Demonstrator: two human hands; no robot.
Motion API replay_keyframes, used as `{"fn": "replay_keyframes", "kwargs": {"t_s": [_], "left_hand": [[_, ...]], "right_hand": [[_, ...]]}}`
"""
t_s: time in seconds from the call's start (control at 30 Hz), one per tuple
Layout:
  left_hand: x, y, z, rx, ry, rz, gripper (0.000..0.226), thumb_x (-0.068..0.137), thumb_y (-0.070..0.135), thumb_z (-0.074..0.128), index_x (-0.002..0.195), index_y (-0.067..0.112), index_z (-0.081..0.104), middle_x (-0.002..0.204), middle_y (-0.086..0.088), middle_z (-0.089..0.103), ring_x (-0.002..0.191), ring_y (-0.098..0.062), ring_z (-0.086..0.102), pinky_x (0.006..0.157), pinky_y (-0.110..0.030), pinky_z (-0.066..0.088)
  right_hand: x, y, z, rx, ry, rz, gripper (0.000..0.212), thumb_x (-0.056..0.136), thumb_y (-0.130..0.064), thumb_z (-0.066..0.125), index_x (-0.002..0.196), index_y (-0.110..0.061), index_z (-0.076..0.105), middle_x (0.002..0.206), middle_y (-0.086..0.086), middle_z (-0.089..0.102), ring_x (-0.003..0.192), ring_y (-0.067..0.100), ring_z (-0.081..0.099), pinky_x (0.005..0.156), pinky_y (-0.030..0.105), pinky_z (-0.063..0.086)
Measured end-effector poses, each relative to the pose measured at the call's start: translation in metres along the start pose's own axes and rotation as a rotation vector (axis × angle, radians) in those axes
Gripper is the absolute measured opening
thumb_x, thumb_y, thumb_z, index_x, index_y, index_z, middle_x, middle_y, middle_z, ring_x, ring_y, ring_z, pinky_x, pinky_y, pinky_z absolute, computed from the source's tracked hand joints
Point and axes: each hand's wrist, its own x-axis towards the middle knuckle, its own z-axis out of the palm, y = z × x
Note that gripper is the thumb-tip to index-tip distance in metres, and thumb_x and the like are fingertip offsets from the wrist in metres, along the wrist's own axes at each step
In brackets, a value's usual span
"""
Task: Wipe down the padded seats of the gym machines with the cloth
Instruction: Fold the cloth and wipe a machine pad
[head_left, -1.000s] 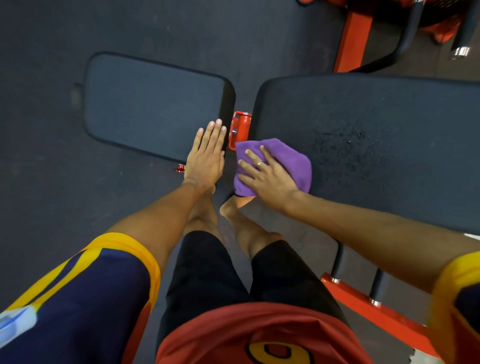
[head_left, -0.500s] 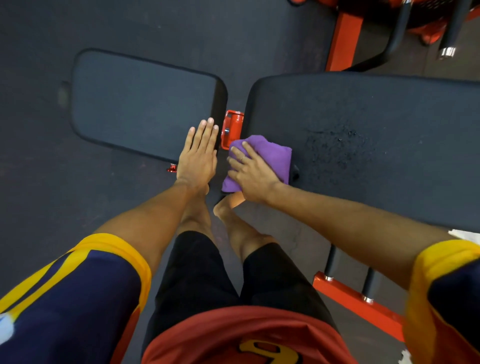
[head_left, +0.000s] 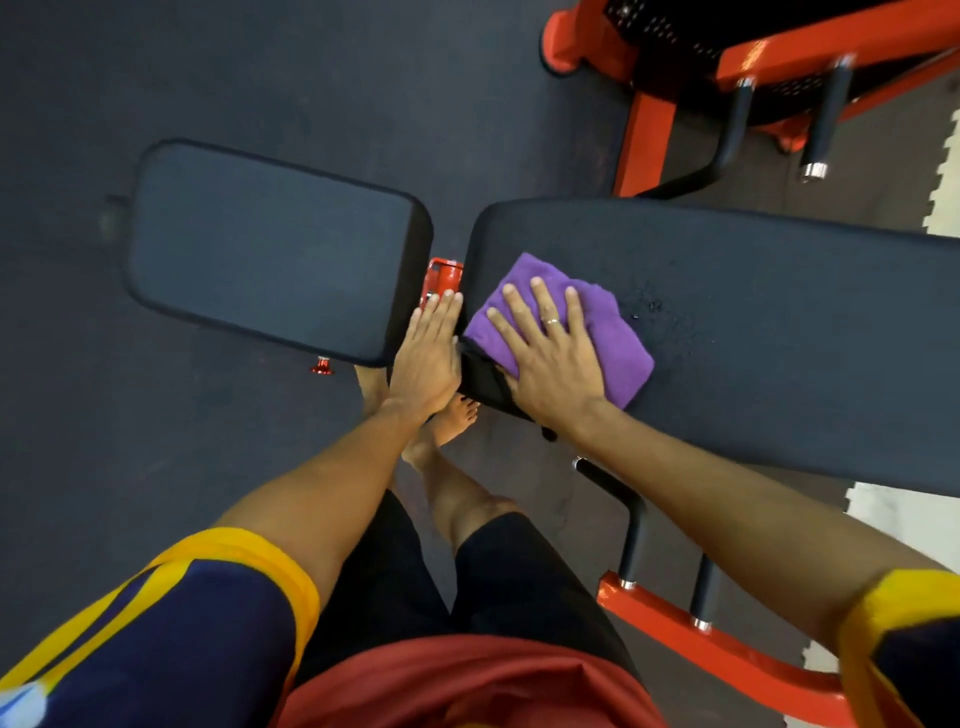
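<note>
**Purple cloth on black padding, orange-red steel around**

My cloth (head_left: 608, 338) is a plain, solid purple against the matte black of the right pad (head_left: 779, 338), which carries a scatter of glossy dark specks just right of it. The left seat pad (head_left: 270, 249) is the same flat black. The far frame (head_left: 644, 140) and the near rail (head_left: 727, 649) are bright orange-red, with black tubes (head_left: 826, 114) capped in silver. The floor (head_left: 234, 78) is dark charcoal, with a cream patch (head_left: 898, 514) at the right. My sleeves (head_left: 197, 623) are navy banded in yellow, my shirt (head_left: 467, 686) dull red, my shorts (head_left: 395, 582) black.
</note>
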Motion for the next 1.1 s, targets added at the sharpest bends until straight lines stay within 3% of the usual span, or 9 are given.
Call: {"fn": "replay_keyframes", "kwargs": {"t_s": [0.1, 0.2, 0.3, 0.4, 0.53, 0.73, 0.87, 1.0, 1.1], "left_hand": [[0.001, 0.008, 0.006, -0.070, 0.064, -0.035, 0.053, 0.105, 0.016, 0.036, 0.157, 0.007, 0.029, 0.163, -0.013, 0.032, 0.153, -0.024, 0.026, 0.127, -0.040, 0.013], [0.017, 0.016, 0.001, -0.170, 0.091, -0.090, 0.053, 0.106, 0.026, 0.035, 0.156, 0.007, 0.032, 0.160, -0.014, 0.037, 0.152, -0.025, 0.028, 0.126, -0.044, 0.018], [0.043, 0.028, -0.005, -0.214, 0.072, -0.080, 0.056, 0.106, 0.030, 0.032, 0.159, 0.011, 0.025, 0.164, -0.009, 0.030, 0.153, -0.021, 0.023, 0.125, -0.045, 0.022], [0.064, 0.045, -0.012, -0.283, 0.058, -0.109, 0.057, 0.109, 0.023, 0.035, 0.161, 0.010, 0.017, 0.169, -0.007, 0.016, 0.156, -0.019, 0.010, 0.128, -0.035, 0.009], [0.071, 0.050, -0.009, -0.396, 0.045, -0.088, 0.058, 0.110, 0.017, 0.035, 0.162, 0.013, 0.011, 0.170, -0.002, 0.005, 0.157, -0.016, 0.000, 0.128, -0.037, 0.006], [0.081, 0.050, -0.009, -0.449, 0.038, -0.099, 0.061, 0.109, 0.022, 0.034, 0.163, 0.017, 0.007, 0.171, 0.002, 0.004, 0.156, -0.010, 0.001, 0.128, -0.036, 0.007], [0.095, 0.059, -0.014, -0.359, 0.056, -0.074, 0.061, 0.108, 0.019, 0.035, 0.162, 0.012, 0.008, 0.170, -0.003, 0.006, 0.156, -0.012, 0.000, 0.128, -0.035, 0.002], [0.119, 0.083, -0.009, -0.338, 0.119, -0.094, 0.058, 0.108, 0.022, 0.031, 0.161, 0.009, 0.012, 0.170, -0.006, 0.008, 0.157, -0.017, 0.001, 0.128, -0.036, -0.001], [0.124, 0.090, -0.003, -0.300, 0.177, -0.132, 0.060, 0.106, 0.029, 0.026, 0.161, 0.010, 0.014, 0.170, -0.006, 0.009, 0.157, -0.018, 0.002, 0.127, -0.033, -0.003]], "right_hand": [[0.040, 0.001, -0.008, 0.038, 0.003, -0.029, 0.068, 0.103, -0.051, 0.035, 0.164, -0.026, 0.015, 0.172, 0.008, 0.004, 0.157, 0.038, -0.004, 0.122, 0.065, -0.002], [0.080, 0.014, -0.022, 0.041, -0.047, 0.003, 0.070, 0.103, -0.058, 0.032, 0.163, -0.027, 0.013, 0.172, 0.006, 0.001, 0.157, 0.035, -0.007, 0.123, 0.063, -0.005], [0.087, 0.047, -0.025, 0.020, -0.011, 0.113, 0.072, 0.102, -0.058, 0.030, 0.164, -0.027, 0.009, 0.172, 0.004, 0.000, 0.157, 0.034, -0.006, 0.124, 0.061, -0.006], [0.045, 0.065, -0.023, 0.025, 0.067, 0.207, 0.075, 0.101, -0.056, 0.029, 0.164, -0.022, 0.008, 0.172, 0.006, 0.002, 0.158, 0.035, -0.002, 0.125, 0.059, -0.001], [0.011, 0.034, -0.013, 0.035, 0.038, 0.166, 0.083, 0.097, -0.052, 0.043, 0.164, -0.016, 0.011, 0.171, 0.011, 0.002, 0.157, 0.039, -0.003, 0.124, 0.062, 0.003], [0.083, 0.056, -0.028, 0.018, -0.047, 0.142, 0.075, 0.102, -0.053, 0.034, 0.164, -0.019, 0.010, 0.172, 0.007, 0.004, 0.157, 0.037, -0.005, 0.123, 0.062, -0.005], [0.078, 0.097, -0.046, 0.067, -0.075, 0.238, 0.077, 0.099, -0.059, 0.033, 0.164, -0.023, 0.011, 0.171, 0.007, 0.013, 0.156, 0.038, 0.010, 0.125, 0.057, 0.003], [0.035, 0.132, -0.050, 0.055, 0.003, 0.282, 0.081, 0.094, -0.065, 0.041, 0.162, -0.025, 0.022, 0.167, 0.008, 0.027, 0.151, 0.040, 0.026, 0.123, 0.056, 0.016], [0.054, 0.127, -0.051, -0.001, -0.041, 0.256, 0.074, 0.099, -0.063, 0.030, 0.162, -0.025, 0.023, 0.163, 0.008, 0.032, 0.146, 0.041, 0.032, 0.118, 0.057, 0.022]]}}
